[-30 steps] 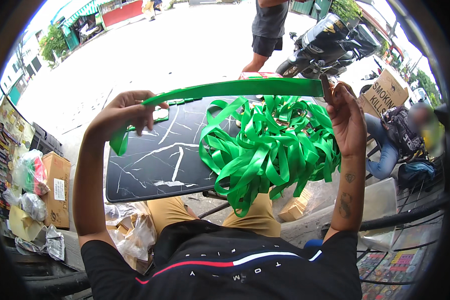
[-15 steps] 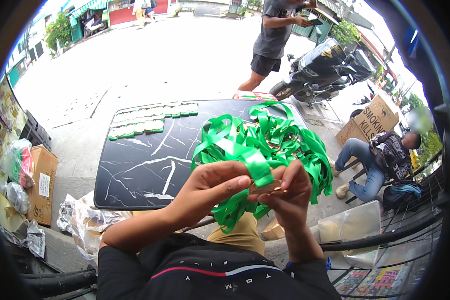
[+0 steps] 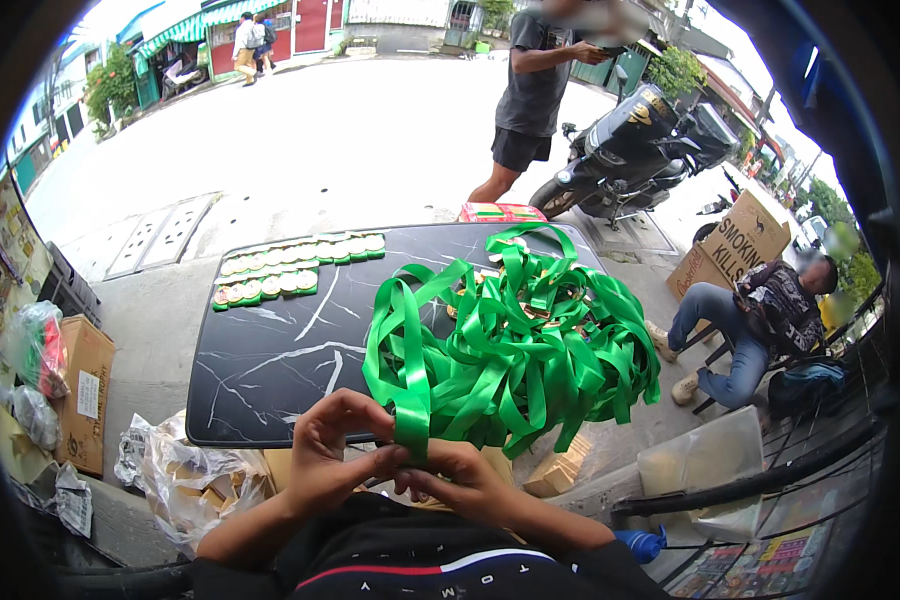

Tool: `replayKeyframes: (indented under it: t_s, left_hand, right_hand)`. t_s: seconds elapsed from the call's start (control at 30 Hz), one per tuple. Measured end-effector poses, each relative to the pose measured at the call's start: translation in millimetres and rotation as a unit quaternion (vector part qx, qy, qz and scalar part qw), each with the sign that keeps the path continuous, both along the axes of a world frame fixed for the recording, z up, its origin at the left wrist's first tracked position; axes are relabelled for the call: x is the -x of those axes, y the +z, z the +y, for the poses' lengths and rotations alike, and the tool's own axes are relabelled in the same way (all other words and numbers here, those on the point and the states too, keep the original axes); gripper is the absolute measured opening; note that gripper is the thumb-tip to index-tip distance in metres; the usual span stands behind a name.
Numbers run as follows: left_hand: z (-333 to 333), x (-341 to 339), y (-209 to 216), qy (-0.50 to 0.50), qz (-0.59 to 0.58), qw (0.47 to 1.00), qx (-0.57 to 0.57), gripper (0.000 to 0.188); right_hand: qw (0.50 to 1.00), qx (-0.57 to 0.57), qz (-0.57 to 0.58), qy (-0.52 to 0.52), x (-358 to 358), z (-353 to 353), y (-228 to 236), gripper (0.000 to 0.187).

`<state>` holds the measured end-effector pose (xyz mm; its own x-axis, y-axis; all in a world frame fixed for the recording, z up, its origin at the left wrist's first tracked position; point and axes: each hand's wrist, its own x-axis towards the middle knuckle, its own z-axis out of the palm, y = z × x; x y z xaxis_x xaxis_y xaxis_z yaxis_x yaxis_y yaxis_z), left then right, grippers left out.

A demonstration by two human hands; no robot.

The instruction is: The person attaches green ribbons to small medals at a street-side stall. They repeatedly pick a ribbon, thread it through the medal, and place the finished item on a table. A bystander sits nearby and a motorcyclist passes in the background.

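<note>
Close to my body, in front of the table's near edge, I hold a green ribbon [image 3: 411,425] with both hands. My left hand [image 3: 332,450] pinches it between thumb and fingers from the left. My right hand [image 3: 460,478] is closed around its lower end; whatever small piece hangs there is hidden by my fingers. The ribbon loops up into a big tangled pile of green ribbons [image 3: 510,370] on the table's right half, with gold-coloured medals [image 3: 540,312] partly showing among them. At the table's far left, round medals [image 3: 270,288] with green ribbon lie in neat overlapping rows.
The black marble-patterned table [image 3: 260,375] stands before me. Plastic bags [image 3: 185,470] and a cardboard box [image 3: 85,390] are at the left. Rightward are a clear bin [image 3: 705,455], a seated person [image 3: 730,335] and more cartons [image 3: 740,240]. Beyond the table, someone stands by a motorcycle [image 3: 630,150].
Both hands have come down and left, nearer my body, bringing the ribbon's end along. The brownish piece seen between my fingers earlier is now hidden. The view has shifted slightly.
</note>
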<state>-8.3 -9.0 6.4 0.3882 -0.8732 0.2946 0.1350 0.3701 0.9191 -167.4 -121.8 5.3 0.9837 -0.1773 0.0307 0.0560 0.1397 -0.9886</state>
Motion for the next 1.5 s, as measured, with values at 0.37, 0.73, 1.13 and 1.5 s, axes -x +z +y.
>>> replayKeyframes:
  t_s: [0.37, 0.73, 1.13, 1.5]
  left_hand:
    - [32.8, 6.6, -1.6, -0.133, 0.158, 0.976, -0.076, 0.035]
    - [18.7, -9.4, 37.8, 0.084, -0.046, 0.995, -0.005, 0.022]
    - [-5.9, 9.9, 29.1, -0.071, -0.079, 0.994, -0.039, 0.017]
    - [-5.6, 0.4, 31.2, -0.044, -0.279, 0.957, -0.06, 0.009]
  right_hand:
    - [0.978, 0.207, -0.014, 0.003, -10.7, 5.2, -7.0, 0.024]
    - [0.972, 0.231, 0.048, 0.014, -0.5, -4.8, -92.3, 0.023]
    - [0.988, 0.03, -0.132, -0.069, 4.3, 7.1, -64.0, 0.027]
    - [0.962, 0.155, -0.186, -0.124, -9.4, 7.9, -50.7, 0.023]
